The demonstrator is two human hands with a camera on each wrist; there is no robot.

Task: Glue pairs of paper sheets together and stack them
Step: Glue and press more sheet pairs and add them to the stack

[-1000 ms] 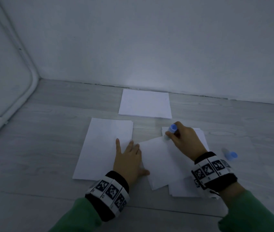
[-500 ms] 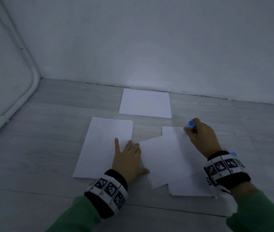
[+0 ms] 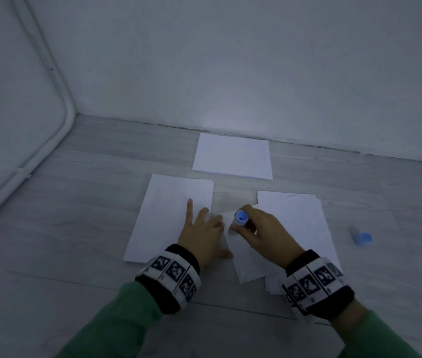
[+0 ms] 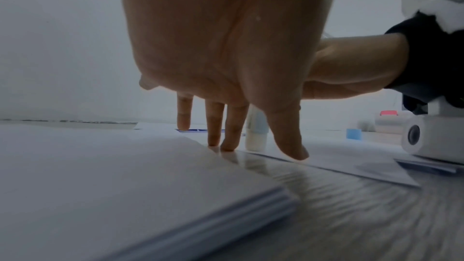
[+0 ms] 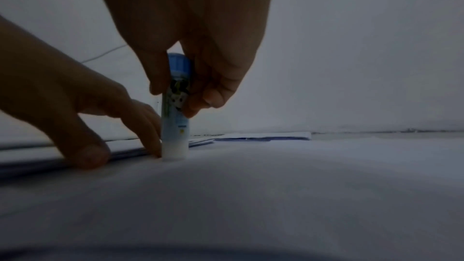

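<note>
Head view — blue cap (image 3: 362,239) right of paper pile (image 3: 305,223).

No words, brands or numbers can be read. The glue stick (image 5: 175,110) bears a cartoon label without legible lettering, and the wristbands (image 3: 171,272) above both hands show only black-and-white square marker codes.

surface: grey wood-grain floor (image 3: 75,228) | on it: three paper stacks (image 3: 231,157) (image 3: 168,215) (image 3: 300,223), blue cap (image 3: 362,239)

Bare floor (image 3: 80,228) lies open left of the left paper stack (image 3: 163,215); on the right, a blue cap (image 3: 362,238) sits beside the right stack (image 3: 300,218).
</note>
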